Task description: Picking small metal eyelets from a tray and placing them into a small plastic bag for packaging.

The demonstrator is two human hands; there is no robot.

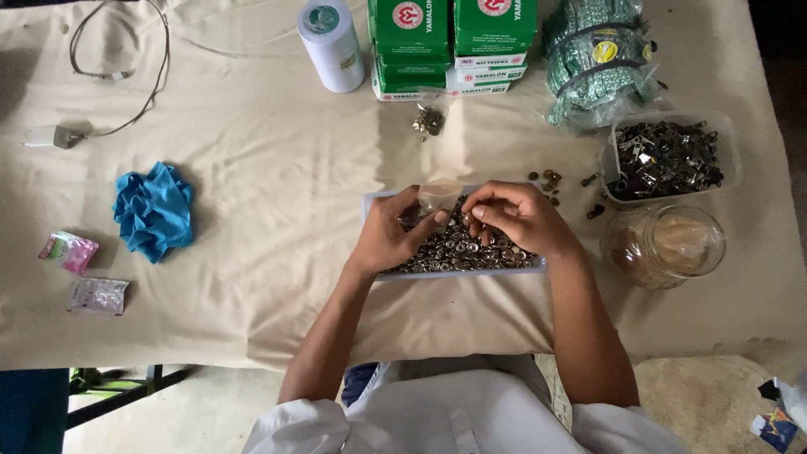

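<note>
Cream cloth covers the desk (277,193), wrinkled under a shallow tray (370,202) heaped with small metal snaps (458,250). My left hand (388,238) holds a little clear bag (440,196) upright over the tray, its fingers closed on the lower edge. My right hand (514,214) sits just beside it, its fingers (481,213) pinched narrow at the bag's mouth; whether a snap is between them I cannot tell. I judge I am at the filling step, feeding snaps into the bag. The next move wants a clean pinch from the heap and the bag kept open and steady. A jar (664,244) and a tub of clips (668,155) stand to my right, green boxes (450,38) beyond.
</note>
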